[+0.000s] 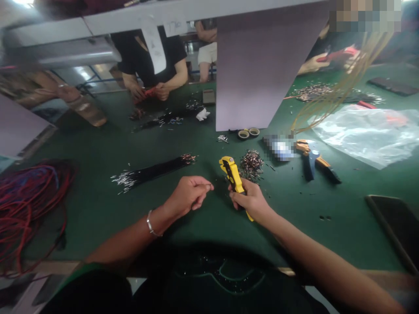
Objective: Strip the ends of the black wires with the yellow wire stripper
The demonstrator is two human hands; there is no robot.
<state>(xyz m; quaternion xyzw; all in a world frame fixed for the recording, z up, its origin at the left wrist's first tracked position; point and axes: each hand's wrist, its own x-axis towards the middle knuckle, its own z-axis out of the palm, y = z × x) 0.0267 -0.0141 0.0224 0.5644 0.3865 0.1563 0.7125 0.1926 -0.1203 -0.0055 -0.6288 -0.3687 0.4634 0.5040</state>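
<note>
My right hand (pixel 247 196) is wrapped round the handles of a yellow and black crimping tool (pixel 233 172), whose head points up and away from me. To its left, my left hand (pixel 193 192) is closed in a pinch, the thumb pressed to the forefinger; whatever is between them is too small to name. Just beyond the left hand lies a bundle of black wires (pixel 157 169) with silvery tips at one end and coppery tips at the other. A heap of small terminals (pixel 252 165) sits right behind the crimping tool.
Red and blue cables (pixel 32 205) are coiled at left. Orange-handled pliers (pixel 316 159), a clear plastic bag (pixel 369 131) and a dark phone (pixel 396 226) lie at right. Tape rolls (pixel 244 134) stand by an upright panel (pixel 245 74). Across the table, a person (pixel 152 65) handles something red.
</note>
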